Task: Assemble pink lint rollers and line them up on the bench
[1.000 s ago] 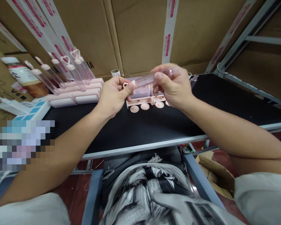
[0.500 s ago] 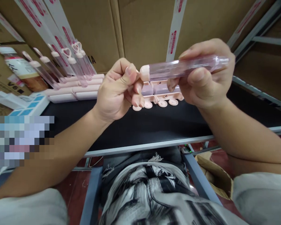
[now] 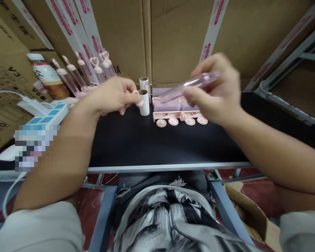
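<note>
My left hand (image 3: 107, 94) pinches a small pale-pink cap (image 3: 140, 102) with a loop on top, close to a white hollow cardboard tube (image 3: 144, 107). In my right hand (image 3: 217, 92) is a clear pinkish plastic tube (image 3: 185, 85), gripped between thumb and fingers and slanting down to the left. Its lower end has no cap on it. Below it on the table lie pink trays (image 3: 170, 114) with translucent lilac pieces. Several round pink discs (image 3: 173, 121) form a row in front of the trays.
Capped clear tubes (image 3: 69, 80), some with heart-shaped tops, stand at the back left. Beside them are a drink bottle (image 3: 48, 75) and a power strip (image 3: 51, 113) with a white cable. Cardboard boxes (image 3: 173, 42) wall the back of the black table (image 3: 157, 150).
The pink cap has come off the clear tube. My hands have moved apart, the left one leftward with the cap, the right one tilting the tube. The white cardboard tubes now show.
</note>
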Motion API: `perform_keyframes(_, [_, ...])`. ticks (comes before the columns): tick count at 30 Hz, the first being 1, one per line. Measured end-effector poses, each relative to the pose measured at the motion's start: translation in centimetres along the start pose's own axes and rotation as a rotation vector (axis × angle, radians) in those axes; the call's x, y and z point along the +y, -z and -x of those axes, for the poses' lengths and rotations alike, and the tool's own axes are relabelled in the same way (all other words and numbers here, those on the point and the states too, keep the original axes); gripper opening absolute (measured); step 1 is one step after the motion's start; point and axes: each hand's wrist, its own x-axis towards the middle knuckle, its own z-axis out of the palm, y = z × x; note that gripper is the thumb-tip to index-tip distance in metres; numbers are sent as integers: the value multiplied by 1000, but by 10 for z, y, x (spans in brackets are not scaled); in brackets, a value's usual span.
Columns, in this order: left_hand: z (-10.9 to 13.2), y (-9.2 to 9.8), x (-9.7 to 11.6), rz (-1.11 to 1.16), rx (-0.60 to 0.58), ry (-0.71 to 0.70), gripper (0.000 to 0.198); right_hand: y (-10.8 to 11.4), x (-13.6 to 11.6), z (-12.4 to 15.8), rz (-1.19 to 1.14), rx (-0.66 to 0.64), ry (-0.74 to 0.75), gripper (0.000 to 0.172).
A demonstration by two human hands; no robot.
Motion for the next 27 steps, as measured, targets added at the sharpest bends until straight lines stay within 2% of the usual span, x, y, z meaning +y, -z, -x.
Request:
perform_keyframes(3, [-11,-16,-20,-266,-64,60,24,-40,-2,-21,41,-164,-116,31])
perform_keyframes(6, [-24,-25,-40,-301,-117,100,18,-67,3,-40,166,-314,-210,24])
perform_keyframes(9, [-30,-26,-51,-298,-156,164,16,-82,8,-50,289,-427,-287,20])
perform_keyframes(15, [-34,-30,-58,-289,-215,202,13,-96,13,-55,427,-551,-371,20])
perform_keyframes(20, [-35,-34,-60,-319,-231,184,9,-99,22,-53,486,-544,-373,21])
perform_keyframes(27, [-31,-27,-56,-370,-240,226,23,-93,26,-46,547,-581,-370,32])
